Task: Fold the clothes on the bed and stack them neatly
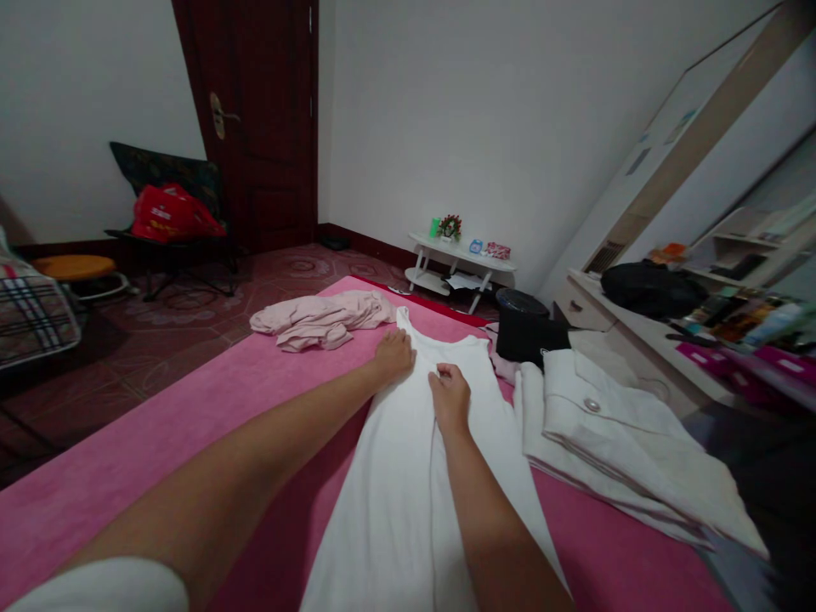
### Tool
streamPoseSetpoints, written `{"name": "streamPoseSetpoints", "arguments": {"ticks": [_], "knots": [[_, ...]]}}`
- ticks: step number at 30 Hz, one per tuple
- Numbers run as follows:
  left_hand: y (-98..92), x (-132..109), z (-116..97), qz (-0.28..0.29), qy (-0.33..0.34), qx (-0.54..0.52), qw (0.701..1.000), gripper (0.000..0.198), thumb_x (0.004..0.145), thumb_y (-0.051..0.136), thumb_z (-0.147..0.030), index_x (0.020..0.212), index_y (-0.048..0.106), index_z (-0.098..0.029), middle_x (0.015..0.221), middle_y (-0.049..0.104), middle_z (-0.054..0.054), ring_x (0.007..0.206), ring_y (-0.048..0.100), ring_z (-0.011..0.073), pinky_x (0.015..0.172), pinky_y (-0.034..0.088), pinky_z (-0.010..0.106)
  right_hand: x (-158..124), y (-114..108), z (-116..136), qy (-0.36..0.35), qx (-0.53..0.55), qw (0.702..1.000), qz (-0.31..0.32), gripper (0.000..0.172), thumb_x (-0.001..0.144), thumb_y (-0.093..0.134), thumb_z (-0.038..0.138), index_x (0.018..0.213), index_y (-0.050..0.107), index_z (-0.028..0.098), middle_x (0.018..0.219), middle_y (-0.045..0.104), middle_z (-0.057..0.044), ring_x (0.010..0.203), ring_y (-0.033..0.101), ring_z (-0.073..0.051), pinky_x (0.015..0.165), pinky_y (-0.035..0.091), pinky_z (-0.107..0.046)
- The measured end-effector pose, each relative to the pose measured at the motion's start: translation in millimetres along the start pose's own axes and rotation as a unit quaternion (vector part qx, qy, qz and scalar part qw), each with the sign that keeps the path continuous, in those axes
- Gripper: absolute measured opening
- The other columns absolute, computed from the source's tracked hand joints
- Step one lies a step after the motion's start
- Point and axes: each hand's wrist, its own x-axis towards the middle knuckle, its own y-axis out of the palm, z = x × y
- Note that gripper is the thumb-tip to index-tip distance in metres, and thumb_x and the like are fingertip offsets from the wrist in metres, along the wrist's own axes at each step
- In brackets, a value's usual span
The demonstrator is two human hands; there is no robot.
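Observation:
A white sleeveless dress (408,476) lies spread lengthwise on the pink bed cover (210,425), its neckline and straps at the far end. At the dress's left edge, just below the strap, my left hand (393,355) is closed on the cloth with its fingers bent. Near the middle of the upper front, my right hand (451,395) pinches the fabric between thumb and fingers. A long crease runs down the dress below that pinch. My right hand partly hides the cloth under it.
A crumpled pale pink garment (325,319) lies left of the dress. Folded off-white clothes (612,425) and a black folded garment (529,337) lie to the right. Beyond the bed stand a small white table (456,249) and a chair holding a red bag (175,212).

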Motion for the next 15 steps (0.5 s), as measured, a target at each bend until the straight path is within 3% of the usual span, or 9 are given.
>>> {"name": "streamPoseSetpoints", "arguments": {"ticks": [3, 9, 15], "knots": [[5.2, 24, 1, 0.010, -0.020, 0.014, 1.000, 0.035, 0.091, 0.056, -0.033, 0.121, 0.054, -0.015, 0.119, 0.056, 0.010, 0.101, 0.059, 0.0217, 0.084, 0.052, 0.042, 0, -1, 1, 0.002, -0.001, 1.000, 0.001, 0.028, 0.065, 0.058, 0.036, 0.086, 0.061, 0.018, 0.080, 0.066, -0.004, 0.066, 0.060, -0.018, 0.070, 0.048, -0.030], [2.6, 63, 7, 0.040, -0.046, 0.031, 0.998, 0.035, 0.092, 0.056, -0.033, 0.122, 0.054, -0.015, 0.120, 0.056, 0.010, 0.102, 0.059, 0.0219, 0.085, 0.052, 0.042, -1, -1, 3, 0.017, -0.014, 1.000, 0.010, 0.023, 0.067, 0.056, 0.032, 0.085, 0.061, 0.019, 0.075, 0.065, -0.002, 0.062, 0.058, -0.017, 0.065, 0.047, -0.027], [-5.7, 93, 14, 0.104, -0.015, 0.048, 0.993, 0.034, 0.092, 0.056, -0.033, 0.120, 0.054, -0.015, 0.119, 0.057, 0.010, 0.101, 0.059, 0.0216, 0.084, 0.052, 0.042, 0, 0, 2, 0.015, -0.038, 0.999, 0.016, 0.023, 0.068, 0.055, 0.030, 0.087, 0.063, 0.019, 0.074, 0.065, -0.002, 0.063, 0.058, -0.017, 0.066, 0.047, -0.028]]}}
